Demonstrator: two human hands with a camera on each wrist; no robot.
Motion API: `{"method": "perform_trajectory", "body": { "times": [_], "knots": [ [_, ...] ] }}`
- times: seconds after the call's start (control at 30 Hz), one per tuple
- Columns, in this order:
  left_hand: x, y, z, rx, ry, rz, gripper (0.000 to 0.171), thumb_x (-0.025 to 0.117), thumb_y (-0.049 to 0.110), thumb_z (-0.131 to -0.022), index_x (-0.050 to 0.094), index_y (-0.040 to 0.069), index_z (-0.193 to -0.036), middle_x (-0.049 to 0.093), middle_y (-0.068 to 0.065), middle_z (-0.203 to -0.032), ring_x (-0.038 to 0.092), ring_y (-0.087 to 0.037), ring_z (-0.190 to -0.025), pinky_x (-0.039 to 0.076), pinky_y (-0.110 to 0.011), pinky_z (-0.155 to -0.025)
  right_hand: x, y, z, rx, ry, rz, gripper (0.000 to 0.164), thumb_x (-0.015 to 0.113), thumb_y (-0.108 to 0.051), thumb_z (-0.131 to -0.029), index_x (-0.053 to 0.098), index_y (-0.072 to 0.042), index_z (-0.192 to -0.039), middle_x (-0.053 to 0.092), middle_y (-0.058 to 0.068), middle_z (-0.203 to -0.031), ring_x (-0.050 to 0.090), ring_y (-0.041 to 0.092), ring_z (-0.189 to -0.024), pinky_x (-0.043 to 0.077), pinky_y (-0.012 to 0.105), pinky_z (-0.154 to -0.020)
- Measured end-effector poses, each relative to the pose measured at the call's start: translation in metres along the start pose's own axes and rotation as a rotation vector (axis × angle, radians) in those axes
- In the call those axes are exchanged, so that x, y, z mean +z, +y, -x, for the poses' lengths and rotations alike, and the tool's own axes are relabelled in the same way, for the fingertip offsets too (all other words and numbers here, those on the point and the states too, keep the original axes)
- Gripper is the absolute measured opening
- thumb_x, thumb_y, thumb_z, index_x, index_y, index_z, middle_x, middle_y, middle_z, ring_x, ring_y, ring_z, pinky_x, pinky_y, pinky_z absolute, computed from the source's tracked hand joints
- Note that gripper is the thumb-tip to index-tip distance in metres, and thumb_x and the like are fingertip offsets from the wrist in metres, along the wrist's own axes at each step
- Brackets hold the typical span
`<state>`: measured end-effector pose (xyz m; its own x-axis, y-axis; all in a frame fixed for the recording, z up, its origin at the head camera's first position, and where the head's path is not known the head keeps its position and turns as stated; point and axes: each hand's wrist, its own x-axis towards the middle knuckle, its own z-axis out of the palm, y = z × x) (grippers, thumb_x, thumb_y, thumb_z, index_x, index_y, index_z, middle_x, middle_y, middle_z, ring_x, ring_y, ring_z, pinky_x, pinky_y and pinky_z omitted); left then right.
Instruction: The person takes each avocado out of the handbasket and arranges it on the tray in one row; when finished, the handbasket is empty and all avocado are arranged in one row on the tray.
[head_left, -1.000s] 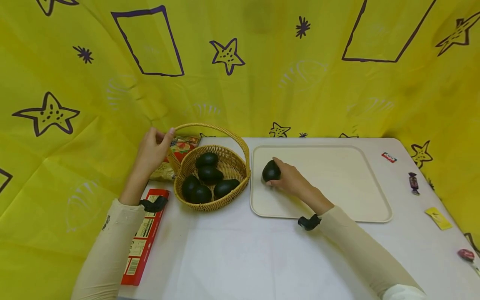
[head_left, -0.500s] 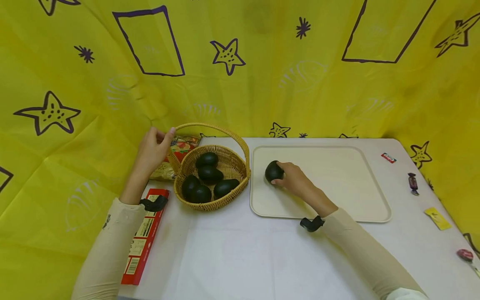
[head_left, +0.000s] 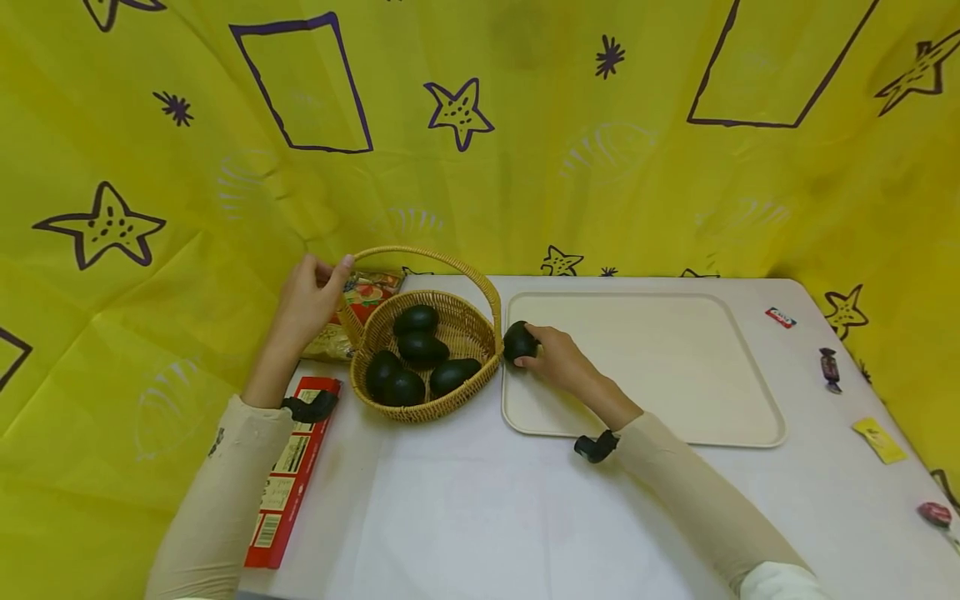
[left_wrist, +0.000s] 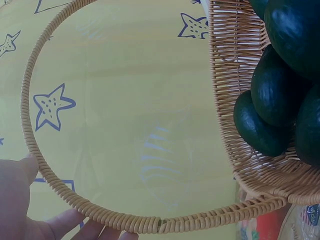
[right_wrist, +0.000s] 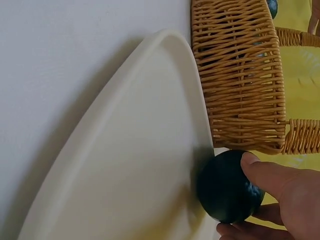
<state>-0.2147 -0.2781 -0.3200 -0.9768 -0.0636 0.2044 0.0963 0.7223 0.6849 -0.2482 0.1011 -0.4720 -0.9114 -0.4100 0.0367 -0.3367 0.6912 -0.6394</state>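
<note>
Head view high; wrists' close; basket shared

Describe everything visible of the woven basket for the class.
The basket is woven from golden-brown strands that look like wicker, with a tall arched handle. It stands upright on the white-covered table, just left of the tray; whether they touch is unclear. Five dark green fruits lie inside, leaving some floor bare. The left hand holds the handle.
</note>
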Motion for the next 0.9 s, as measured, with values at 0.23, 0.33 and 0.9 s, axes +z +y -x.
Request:
{"method": "perform_trajectory", "body": {
  "times": [0.23, 0.33, 0.9],
  "knots": [
    [0.001, -0.002, -0.001, -0.007, -0.005, 0.01, 0.066, 0.044, 0.06, -0.108, 0.051, -0.005, -0.118, 0.055, -0.026, -0.122, 0.055, -0.04, -0.104, 0.045, -0.048, -0.084, 0.0, -0.003, 0.001, 0.004, 0.002, -0.008, 0.077, 0.081, -0.021, -0.096, 0.042, 0.01, -0.155, 0.051, 0.032, -0.152, 0.049, 0.047, -0.142, 0.038, 0.056, -0.119],
    [0.001, -0.002, -0.001, -0.014, -0.005, 0.007, 0.067, 0.044, 0.062, -0.108, 0.051, -0.004, -0.119, 0.055, -0.026, -0.123, 0.055, -0.039, -0.105, 0.045, -0.048, -0.084, 0.0, -0.002, 0.003, 0.007, -0.006, -0.014, 0.078, 0.082, -0.022, -0.096, 0.042, 0.01, -0.155, 0.05, 0.031, -0.154, 0.048, 0.048, -0.143, 0.038, 0.056, -0.12],
    [0.001, -0.001, -0.001, -0.019, -0.015, 0.013, 0.068, 0.044, 0.063, -0.107, 0.05, -0.004, -0.119, 0.055, -0.026, -0.124, 0.055, -0.041, -0.106, 0.045, -0.05, -0.087, -0.036, -0.037, 0.025, -0.075, -0.079, 0.046, 0.063, 0.077, -0.026, -0.099, 0.054, 0.006, -0.148, 0.062, 0.025, -0.143, 0.062, 0.044, -0.128, 0.049, 0.055, -0.109]
  ]
}}
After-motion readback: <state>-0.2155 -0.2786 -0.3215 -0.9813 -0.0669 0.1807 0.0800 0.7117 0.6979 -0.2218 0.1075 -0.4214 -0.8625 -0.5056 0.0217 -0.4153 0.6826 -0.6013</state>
